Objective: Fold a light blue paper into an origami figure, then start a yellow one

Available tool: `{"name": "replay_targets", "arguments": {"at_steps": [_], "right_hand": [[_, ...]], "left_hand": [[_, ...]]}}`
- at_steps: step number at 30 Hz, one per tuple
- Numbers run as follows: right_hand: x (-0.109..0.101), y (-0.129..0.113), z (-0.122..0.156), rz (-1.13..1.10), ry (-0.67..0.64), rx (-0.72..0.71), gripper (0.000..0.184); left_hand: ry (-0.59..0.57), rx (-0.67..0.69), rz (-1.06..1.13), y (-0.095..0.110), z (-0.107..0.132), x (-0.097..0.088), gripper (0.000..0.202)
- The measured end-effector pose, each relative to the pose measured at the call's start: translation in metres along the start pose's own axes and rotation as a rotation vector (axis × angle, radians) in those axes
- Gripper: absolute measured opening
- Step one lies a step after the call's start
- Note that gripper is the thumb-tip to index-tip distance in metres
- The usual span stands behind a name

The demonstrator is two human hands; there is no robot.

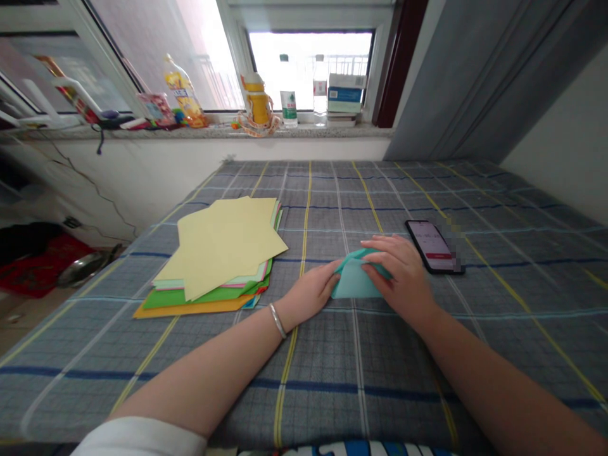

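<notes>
A small teal sheet of paper (354,282), partly folded, lies on the grey plaid cloth (332,380). My left hand (311,292) pinches its left edge, fingers pressed together. My right hand (401,272) lies over its right side, fingers curled onto the folded top flap. A silver bangle sits on my left wrist.
A stack of coloured paper (218,259), pale yellow on top, lies to the left. A black phone (433,246) with a lit screen rests just right of my right hand. Bottles and a box stand on the windowsill (213,132). The cloth's left edge drops to the floor.
</notes>
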State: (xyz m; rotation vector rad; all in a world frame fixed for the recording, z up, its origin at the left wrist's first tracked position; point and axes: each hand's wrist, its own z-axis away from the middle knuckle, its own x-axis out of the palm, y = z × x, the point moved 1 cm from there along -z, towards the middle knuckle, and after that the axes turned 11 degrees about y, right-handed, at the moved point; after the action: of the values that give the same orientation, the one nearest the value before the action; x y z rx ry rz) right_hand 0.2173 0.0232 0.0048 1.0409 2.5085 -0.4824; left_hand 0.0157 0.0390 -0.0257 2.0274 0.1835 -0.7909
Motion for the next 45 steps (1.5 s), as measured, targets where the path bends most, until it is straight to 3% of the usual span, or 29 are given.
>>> {"name": "replay_targets", "arguments": {"at_steps": [6, 11, 17, 20, 22, 25, 28, 32, 36, 45], "right_hand": [[0.005, 0.004, -0.002, -0.017, 0.011, -0.012, 0.002], [0.007, 0.006, -0.004, -0.07, -0.044, -0.028, 0.004], [0.003, 0.007, -0.006, -0.058, 0.003, -0.006, 0.007], [0.001, 0.008, -0.007, -0.032, 0.011, 0.002, 0.007], [0.0, 0.008, -0.008, -0.022, 0.021, 0.006, 0.007], [-0.001, 0.003, -0.007, -0.031, 0.011, -0.002, 0.006], [0.001, -0.005, -0.006, -0.06, -0.024, -0.014, 0.005], [0.005, -0.014, -0.003, -0.079, -0.018, 0.027, 0.004], [0.008, -0.016, 0.0, -0.063, -0.017, 0.088, 0.005], [0.01, -0.017, 0.002, -0.093, -0.027, 0.126, 0.006]], "left_hand": [[-0.078, 0.033, -0.037, -0.002, 0.0, 0.002, 0.039], [-0.059, 0.078, -0.065, -0.004, -0.001, 0.003, 0.036], [-0.114, 0.139, -0.007, -0.008, -0.007, 0.003, 0.021], [-0.123, 0.117, 0.037, -0.006, -0.009, 0.003, 0.024], [-0.086, 0.087, 0.096, -0.004, -0.008, 0.0, 0.027], [0.083, 0.042, 0.151, 0.001, -0.003, -0.006, 0.033], [0.266, 0.1, 0.08, 0.007, 0.003, -0.012, 0.032], [0.384, 0.172, 0.005, 0.013, 0.007, -0.013, 0.025], [0.423, 0.166, -0.007, 0.015, 0.007, -0.01, 0.021], [0.377, 0.177, -0.055, 0.02, 0.009, -0.009, 0.026]]}}
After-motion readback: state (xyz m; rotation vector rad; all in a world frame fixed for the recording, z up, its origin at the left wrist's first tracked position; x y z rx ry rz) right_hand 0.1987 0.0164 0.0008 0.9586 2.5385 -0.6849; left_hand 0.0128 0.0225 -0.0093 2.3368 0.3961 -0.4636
